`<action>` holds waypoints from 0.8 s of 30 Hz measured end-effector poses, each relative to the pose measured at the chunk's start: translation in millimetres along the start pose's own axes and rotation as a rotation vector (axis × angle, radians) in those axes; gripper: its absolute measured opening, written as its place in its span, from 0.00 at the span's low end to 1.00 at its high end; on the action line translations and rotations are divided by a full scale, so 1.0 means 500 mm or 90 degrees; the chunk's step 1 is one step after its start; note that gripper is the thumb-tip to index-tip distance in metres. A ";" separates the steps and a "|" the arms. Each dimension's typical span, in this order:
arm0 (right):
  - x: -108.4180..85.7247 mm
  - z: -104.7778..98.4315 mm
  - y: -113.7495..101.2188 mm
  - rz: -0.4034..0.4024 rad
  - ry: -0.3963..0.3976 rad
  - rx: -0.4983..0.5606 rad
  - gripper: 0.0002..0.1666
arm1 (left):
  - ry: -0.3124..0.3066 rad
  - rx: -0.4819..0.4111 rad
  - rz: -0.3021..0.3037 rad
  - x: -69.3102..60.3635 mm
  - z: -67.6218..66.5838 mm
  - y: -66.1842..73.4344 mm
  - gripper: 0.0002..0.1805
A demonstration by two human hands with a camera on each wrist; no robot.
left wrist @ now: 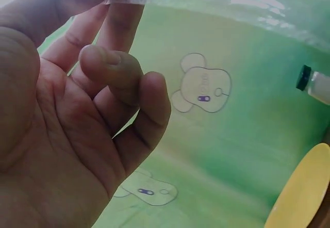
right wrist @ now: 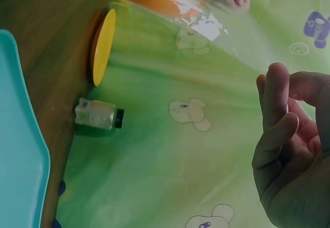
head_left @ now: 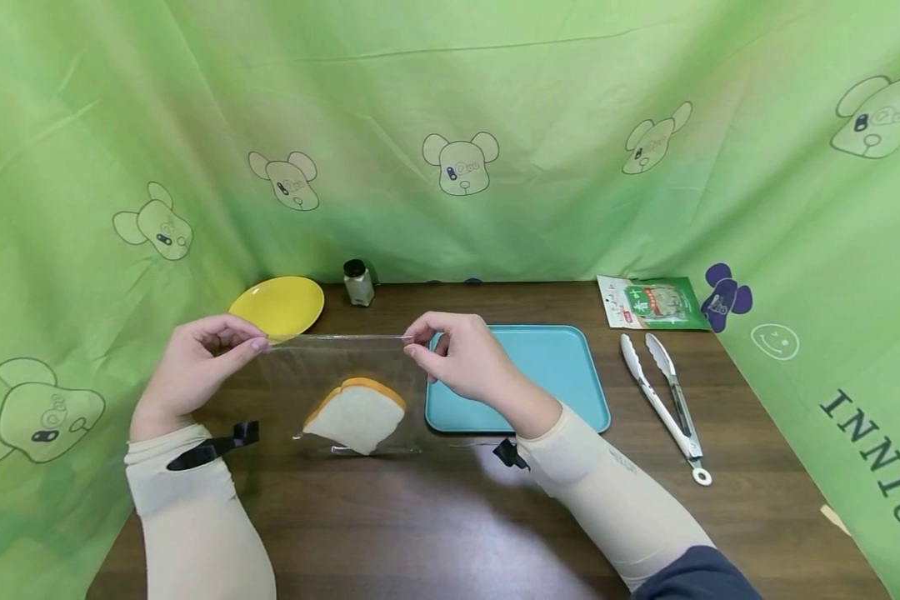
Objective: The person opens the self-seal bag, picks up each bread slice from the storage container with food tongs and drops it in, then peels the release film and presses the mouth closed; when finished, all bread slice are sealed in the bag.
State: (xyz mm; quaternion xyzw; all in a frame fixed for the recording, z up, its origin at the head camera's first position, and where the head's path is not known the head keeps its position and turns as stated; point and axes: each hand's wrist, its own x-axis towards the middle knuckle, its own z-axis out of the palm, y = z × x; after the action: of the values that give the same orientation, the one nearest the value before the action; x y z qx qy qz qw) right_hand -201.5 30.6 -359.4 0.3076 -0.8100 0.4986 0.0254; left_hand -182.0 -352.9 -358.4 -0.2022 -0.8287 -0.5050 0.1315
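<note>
A clear plastic bag point(head_left: 285, 375) hangs upright between the two hands, its top edge stretched straight. Inside it, near the bottom, lies a tilted slice of bread point(head_left: 356, 417) with an orange-brown crust. At the bag's top left corner, the left hand point(head_left: 202, 362) pinches the edge between thumb and fingers; the left wrist view shows that hand point(left wrist: 87, 94) with its other fingers loosely bent. The right hand point(head_left: 461, 354) pinches the top right corner, partly in front of a blue tray. In the right wrist view, the bread's crust point(right wrist: 149, 0) shows through the shiny film.
Behind the left hand lies a yellow plate point(head_left: 281, 304), with a black-capped jar point(head_left: 358, 283) beside it. The blue tray point(head_left: 547, 367) is under the right forearm's far side. Farther right are tongs point(head_left: 667, 400) and a green-and-white packet point(head_left: 654, 302). Green curtains point(head_left: 450, 242) surround the wooden table point(head_left: 390, 533).
</note>
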 end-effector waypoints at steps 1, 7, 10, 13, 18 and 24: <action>0.005 0.000 0.002 0.002 0.002 -0.006 0.05 | 0.004 -0.006 0.000 0.003 0.002 -0.005 0.05; 0.031 0.003 0.018 -0.001 0.021 -0.048 0.07 | 0.035 -0.031 0.004 0.019 0.018 -0.028 0.06; 0.043 0.005 0.028 -0.006 0.033 -0.059 0.05 | 0.060 -0.025 -0.003 0.026 0.027 -0.037 0.05; 0.056 0.005 0.040 -0.012 0.046 -0.080 0.04 | 0.083 -0.018 -0.014 0.032 0.036 -0.049 0.06; 0.081 0.005 0.059 -0.012 0.054 -0.122 0.04 | 0.106 0.001 -0.022 0.042 0.052 -0.050 0.06; 0.111 0.006 0.081 0.019 0.027 -0.139 0.05 | 0.134 0.025 -0.046 0.051 0.074 -0.016 0.08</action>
State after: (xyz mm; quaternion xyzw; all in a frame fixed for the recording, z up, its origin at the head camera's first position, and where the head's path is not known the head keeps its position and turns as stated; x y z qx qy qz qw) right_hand -266.6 14.6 -373.7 0.2805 -0.8631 0.4142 0.0687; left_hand -208.9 -318.1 -370.6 -0.1150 -0.8270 -0.5113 0.2035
